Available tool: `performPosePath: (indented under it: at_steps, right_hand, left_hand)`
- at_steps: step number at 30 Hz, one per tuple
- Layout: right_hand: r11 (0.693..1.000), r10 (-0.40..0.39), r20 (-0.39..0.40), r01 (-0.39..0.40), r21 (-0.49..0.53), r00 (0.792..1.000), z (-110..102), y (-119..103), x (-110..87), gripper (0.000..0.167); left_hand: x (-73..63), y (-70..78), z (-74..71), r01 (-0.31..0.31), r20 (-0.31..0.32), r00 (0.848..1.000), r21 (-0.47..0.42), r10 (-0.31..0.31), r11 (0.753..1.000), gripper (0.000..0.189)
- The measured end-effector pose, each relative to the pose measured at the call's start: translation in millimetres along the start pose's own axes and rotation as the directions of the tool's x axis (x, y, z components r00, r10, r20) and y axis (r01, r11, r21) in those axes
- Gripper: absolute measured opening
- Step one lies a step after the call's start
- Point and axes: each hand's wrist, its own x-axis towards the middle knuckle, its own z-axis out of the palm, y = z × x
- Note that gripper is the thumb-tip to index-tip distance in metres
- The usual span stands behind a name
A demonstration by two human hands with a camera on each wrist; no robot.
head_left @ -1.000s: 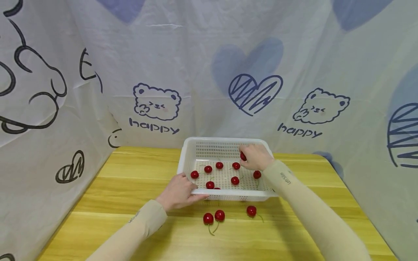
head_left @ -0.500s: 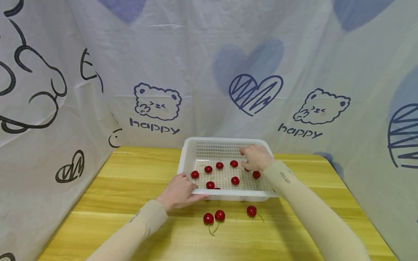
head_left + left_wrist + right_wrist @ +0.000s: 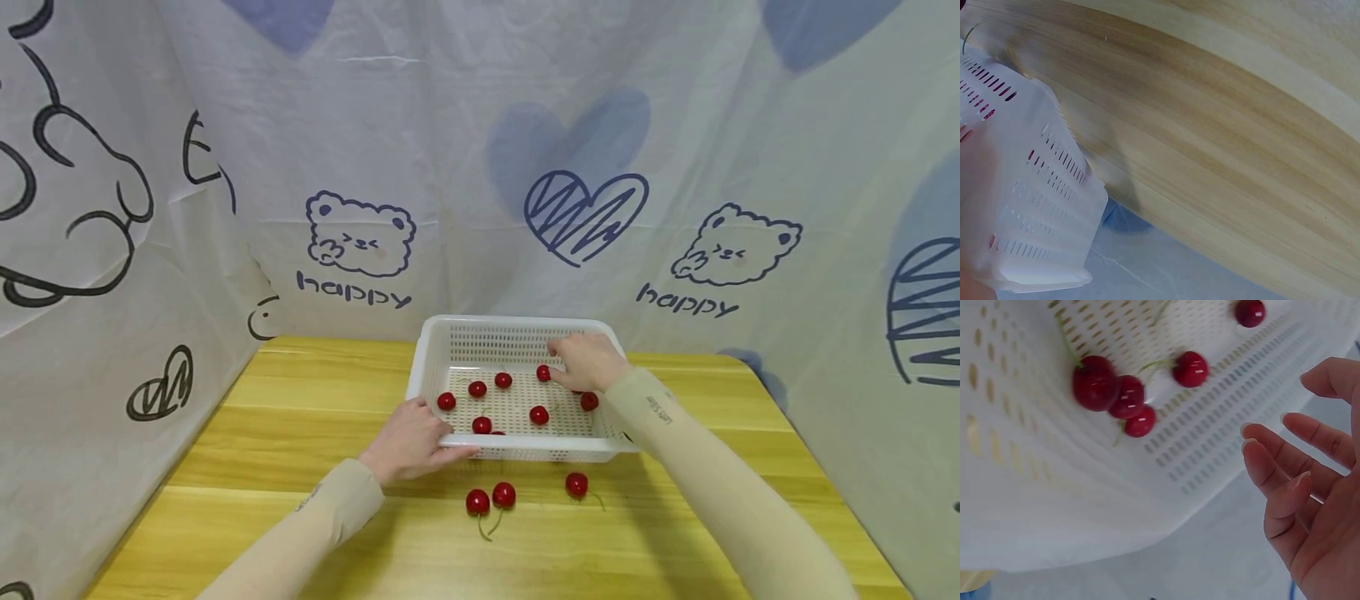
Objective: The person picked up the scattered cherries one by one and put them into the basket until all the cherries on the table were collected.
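In the head view, a white slotted plastic basket (image 3: 540, 444) stands on the table with several red cherries (image 3: 538, 415) in it. My left hand (image 3: 408, 442) grips its front-left corner, with the thumb along the front rim. Over the basket's right side hovers my right hand (image 3: 587, 361), fingers relaxed and nothing held. A cherry (image 3: 543, 373) lies just left of its fingertips. The right wrist view has the right hand (image 3: 1322, 481) with loosely bent, spread fingers, apart from a cluster of cherries (image 3: 1094, 383) in the basket corner.
On the wooden table (image 3: 300, 400), two stemmed cherries (image 3: 477, 502) lie together before the basket, with a third cherry (image 3: 577, 485) to their right. A printed white curtain (image 3: 472, 167) hangs behind the table and along both sides.
My right hand has let go of a cherry, which now lies in the basket's right part. Another cherry near the fingers has shifted slightly. The left hand has stayed on the basket corner.
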Motion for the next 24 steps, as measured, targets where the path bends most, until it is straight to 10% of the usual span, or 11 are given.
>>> performPosePath:
  at_steps: [17,24]
  right_hand:
    - [0.996,-0.083,-0.131,0.088,0.033,0.988,-36,-47,-34.1,0.033]
    - [0.987,-0.154,-0.273,0.161,0.002,0.950,-37,-68,-55.4,0.030]
  left_hand:
    - [1.4,-1.1,3.0,0.003,-0.008,1.000,-0.023,-0.003,1.000,0.054]
    - [1.2,-0.5,1.8,-0.003,-0.020,1.000,-0.013,0.003,1.000,0.050]
